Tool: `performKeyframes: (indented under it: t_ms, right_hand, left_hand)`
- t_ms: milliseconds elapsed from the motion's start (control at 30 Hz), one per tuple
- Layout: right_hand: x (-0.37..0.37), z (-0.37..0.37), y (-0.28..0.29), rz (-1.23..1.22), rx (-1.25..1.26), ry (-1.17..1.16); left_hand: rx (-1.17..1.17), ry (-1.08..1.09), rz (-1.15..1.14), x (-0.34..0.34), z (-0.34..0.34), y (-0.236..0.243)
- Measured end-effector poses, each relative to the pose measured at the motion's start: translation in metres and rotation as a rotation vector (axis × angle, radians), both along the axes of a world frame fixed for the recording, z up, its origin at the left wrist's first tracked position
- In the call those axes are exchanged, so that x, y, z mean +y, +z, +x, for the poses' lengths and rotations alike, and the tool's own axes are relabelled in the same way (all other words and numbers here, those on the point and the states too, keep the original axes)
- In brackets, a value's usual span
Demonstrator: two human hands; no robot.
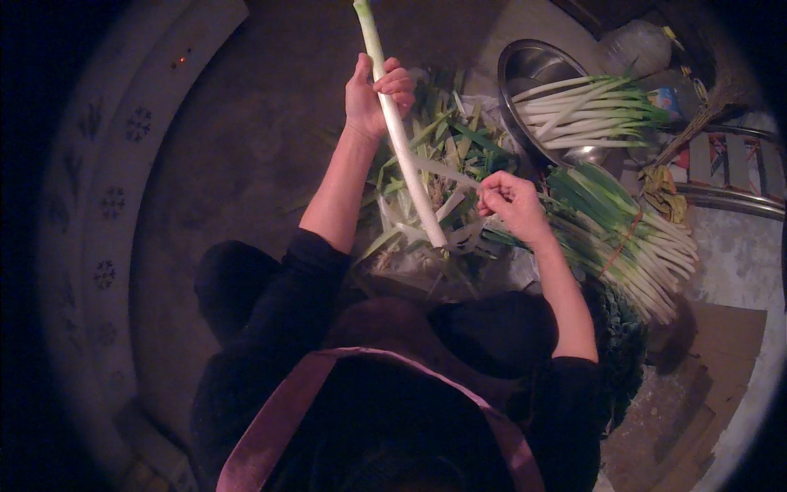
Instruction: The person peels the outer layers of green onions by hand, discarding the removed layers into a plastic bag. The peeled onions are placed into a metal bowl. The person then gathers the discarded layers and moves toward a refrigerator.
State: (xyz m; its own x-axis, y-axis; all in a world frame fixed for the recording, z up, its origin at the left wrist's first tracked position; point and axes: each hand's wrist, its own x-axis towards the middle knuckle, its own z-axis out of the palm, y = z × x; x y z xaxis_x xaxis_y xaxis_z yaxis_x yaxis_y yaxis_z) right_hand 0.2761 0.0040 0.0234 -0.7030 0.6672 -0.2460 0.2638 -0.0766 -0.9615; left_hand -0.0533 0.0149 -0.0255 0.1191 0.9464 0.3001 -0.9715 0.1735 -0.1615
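Pale panel: curves along my far left (106, 197), marked with dark snowflake shapes; a small red light (182, 60) glows near its upper end.
Floor: dark and dim (221, 148), between the panel and my left arm.
Left grip: my left hand (366, 105) grasps the leek, fingers wrapped round its upper part.
Leek: long and white (401, 148), slanting across in front of me, its greenish end away from me and its white end toward my lap.
Peel strip: thin and pale (447, 170), stretched from the leek's side to my right hand.
Leaf heap: loose green and yellowish trimmings (475, 139), lying below and beyond the leek.
Right grip: my right hand (516, 205) pinches the strip's end between curled fingers, well apart from the leek.
Metal basin: round and shiny (533, 61), with clean white stalks (574, 107) laid in it, green ends out over its right side.
Tied bundle: more stalks (656, 246) under a reddish band, just beside my right forearm.
Clear jug: plastic (639, 49), beyond the basin.
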Motion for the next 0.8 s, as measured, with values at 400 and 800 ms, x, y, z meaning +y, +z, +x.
performKeyframes:
  t_ms: [400,800]
  right_hand:
    - [0.006,0.04,-0.04,0.483,-0.795,0.147]
    - [-0.046,-0.035,-0.003,-0.329,-0.205,0.283]
  left_hand:
    - [0.059,0.098,0.062,-0.001,-0.004,-0.002]
    - [0.152,0.405,-0.165,-0.008,-0.001,-0.001]
